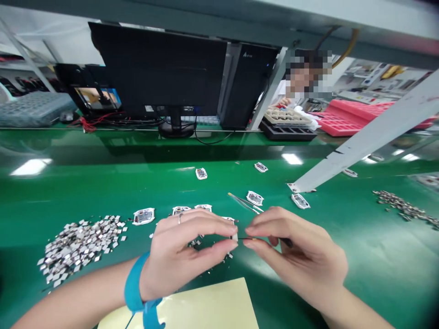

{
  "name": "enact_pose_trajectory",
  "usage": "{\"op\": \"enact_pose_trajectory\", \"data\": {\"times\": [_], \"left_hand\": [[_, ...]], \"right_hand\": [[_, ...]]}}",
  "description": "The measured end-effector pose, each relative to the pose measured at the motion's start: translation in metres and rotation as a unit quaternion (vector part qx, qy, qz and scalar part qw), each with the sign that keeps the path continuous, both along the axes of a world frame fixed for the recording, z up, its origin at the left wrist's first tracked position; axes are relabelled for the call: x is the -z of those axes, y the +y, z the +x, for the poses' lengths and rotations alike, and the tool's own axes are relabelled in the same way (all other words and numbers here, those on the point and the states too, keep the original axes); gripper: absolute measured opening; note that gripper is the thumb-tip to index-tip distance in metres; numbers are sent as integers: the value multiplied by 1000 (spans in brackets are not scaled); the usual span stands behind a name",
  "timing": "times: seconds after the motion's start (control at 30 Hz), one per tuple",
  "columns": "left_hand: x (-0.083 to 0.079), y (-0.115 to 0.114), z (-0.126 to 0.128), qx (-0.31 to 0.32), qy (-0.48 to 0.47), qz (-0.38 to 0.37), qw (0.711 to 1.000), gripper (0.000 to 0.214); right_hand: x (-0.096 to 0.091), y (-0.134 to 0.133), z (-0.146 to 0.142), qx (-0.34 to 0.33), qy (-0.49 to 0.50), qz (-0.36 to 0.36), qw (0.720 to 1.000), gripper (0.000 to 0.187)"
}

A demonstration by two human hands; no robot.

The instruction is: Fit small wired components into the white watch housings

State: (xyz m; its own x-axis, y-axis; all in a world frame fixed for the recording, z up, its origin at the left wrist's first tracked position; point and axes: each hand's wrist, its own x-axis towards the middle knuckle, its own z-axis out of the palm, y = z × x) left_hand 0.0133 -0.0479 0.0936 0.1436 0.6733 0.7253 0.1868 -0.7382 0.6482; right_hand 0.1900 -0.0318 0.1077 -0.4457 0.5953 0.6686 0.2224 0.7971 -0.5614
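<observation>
My left hand, with a ring and a blue wrist strap, pinches a small white piece between thumb and fingertips. My right hand grips a thin dark pick, and its tip nearly meets the white piece. Below my left wrist lies a cream sheet. A heap of silvery diamond-shaped chips spreads to the left of my hands. Several white-framed circuit modules lie scattered beyond them. Metal tweezers rest just past my fingers.
A green mat covers the bench, and a strip of small metal parts lies at right. A grey strut slants across the right side. Behind stand a monitor, a person, and red and black trays.
</observation>
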Motion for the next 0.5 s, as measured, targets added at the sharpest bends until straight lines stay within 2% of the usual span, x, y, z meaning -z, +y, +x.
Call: {"op": "enact_pose_trajectory", "data": {"times": [0.17, 0.23, 0.3, 0.37, 0.5], "left_hand": [[-6, -3, 0, 56, 67, -76, 993, 19], [-10, -5, 0, 68, 49, -141, 986, 17], [-12, -6, -1, 101, -1, -234, 967, 17], [-13, -6, -1, 163, -71, -339, 924, 19], [-11, -4, -3, 272, -182, -528, 783, 18]], "right_hand": [[1, -2, -3, -11, 21, -41, 999, 17], [2, -3, -4, -11, 27, -79, 996, 16], [2, -4, -5, -10, 34, -119, 992, 16], [1, -5, -6, -10, 45, -142, 989, 16], [-2, -6, -8, -23, 53, -151, 987, 11]]}}
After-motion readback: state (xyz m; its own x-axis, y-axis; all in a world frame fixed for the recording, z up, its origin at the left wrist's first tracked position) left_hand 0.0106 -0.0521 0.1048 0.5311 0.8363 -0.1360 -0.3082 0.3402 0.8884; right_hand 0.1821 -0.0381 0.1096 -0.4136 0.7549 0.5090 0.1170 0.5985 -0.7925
